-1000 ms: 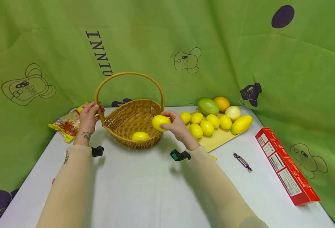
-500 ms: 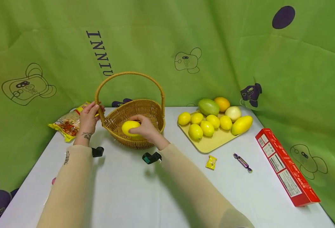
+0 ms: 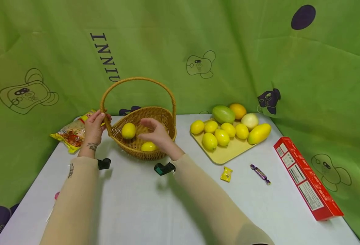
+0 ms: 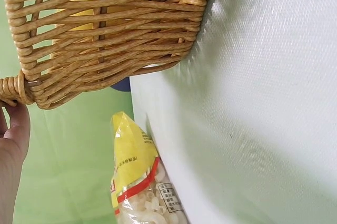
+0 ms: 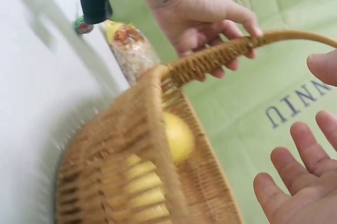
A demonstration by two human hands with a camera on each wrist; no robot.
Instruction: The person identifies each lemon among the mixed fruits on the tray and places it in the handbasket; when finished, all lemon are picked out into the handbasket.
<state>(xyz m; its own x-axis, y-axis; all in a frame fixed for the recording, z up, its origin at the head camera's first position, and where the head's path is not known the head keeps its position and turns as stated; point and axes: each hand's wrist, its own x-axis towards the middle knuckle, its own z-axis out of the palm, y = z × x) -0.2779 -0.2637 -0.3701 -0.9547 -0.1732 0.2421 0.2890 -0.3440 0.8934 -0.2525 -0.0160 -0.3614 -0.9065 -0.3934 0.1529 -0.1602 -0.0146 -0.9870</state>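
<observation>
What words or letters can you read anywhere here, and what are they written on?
"INNIU": dark letters running down the green cloth backdrop, seen again in the right wrist view.
Long red cardboard box: white label panels with print too small to read.
Yellow and clear snack bag: small print and a label, too blurred to read.
Small yellow sweet wrapper and purple sweet wrapper: no text readable.

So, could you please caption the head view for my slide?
Left hand grips the basket handle; the open right hand hovers over two lemons inside.
</observation>
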